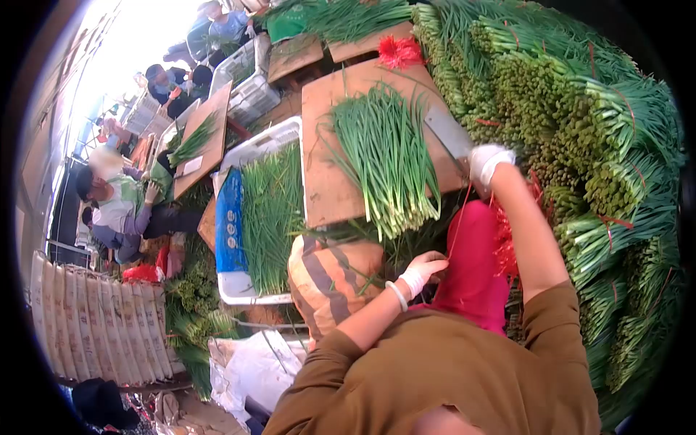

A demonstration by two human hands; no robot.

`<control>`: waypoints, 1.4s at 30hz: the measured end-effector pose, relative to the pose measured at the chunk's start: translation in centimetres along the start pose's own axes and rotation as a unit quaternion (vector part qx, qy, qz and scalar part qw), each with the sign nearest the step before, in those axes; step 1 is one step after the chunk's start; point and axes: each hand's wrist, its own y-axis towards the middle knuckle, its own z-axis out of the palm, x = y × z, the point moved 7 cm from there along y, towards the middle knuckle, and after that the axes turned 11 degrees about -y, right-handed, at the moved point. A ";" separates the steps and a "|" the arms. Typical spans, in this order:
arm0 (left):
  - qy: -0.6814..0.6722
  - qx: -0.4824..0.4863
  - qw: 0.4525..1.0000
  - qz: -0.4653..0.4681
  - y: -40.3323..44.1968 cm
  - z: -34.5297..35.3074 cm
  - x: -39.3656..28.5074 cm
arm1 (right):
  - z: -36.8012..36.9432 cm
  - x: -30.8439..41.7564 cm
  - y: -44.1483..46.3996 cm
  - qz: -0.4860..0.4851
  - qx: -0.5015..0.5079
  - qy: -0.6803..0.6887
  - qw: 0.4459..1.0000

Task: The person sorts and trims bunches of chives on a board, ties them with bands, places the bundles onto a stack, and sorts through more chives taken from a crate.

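Observation:
My left hand (426,268), with white wrapping at the wrist, is closed on a thin red string (460,221) over my pink-clad leg. The string runs up toward my right hand (491,164), which wears a white glove and is closed at the board's right edge; what it grips is hidden. Beside it, a wide metal blade (448,132) lies on the wooden board (324,181). A loose bunch of long green stalks (388,152) is spread on the board, pale ends toward me. Red strings (505,239) hang by my right forearm.
Tied green bundles (623,145) are piled high on the right. Left of the board stands a white crate (299,134) of greens, with a striped sack (330,283) below it. Other people (119,206) sit at the upper left. A red string bundle (400,52) lies at the board's far edge.

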 end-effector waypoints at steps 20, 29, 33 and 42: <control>0.255 -0.325 0.899 0.142 -5.1 -18.3 -18.3 | 4.2 7.1 9.7 -0.094 -0.071 0.136 0.984; 0.505 -0.301 0.781 0.208 0.5 -14.0 -24.3 | 6.4 8.2 12.8 -0.113 -0.138 0.074 0.981; 0.528 -0.329 0.765 0.166 -0.2 -18.0 -24.4 | 5.5 6.4 12.1 -0.067 -0.167 0.117 0.977; 0.313 -0.303 0.880 0.188 0.0 -20.5 -23.9 | 4.0 3.8 11.1 -0.041 -0.138 0.154 0.978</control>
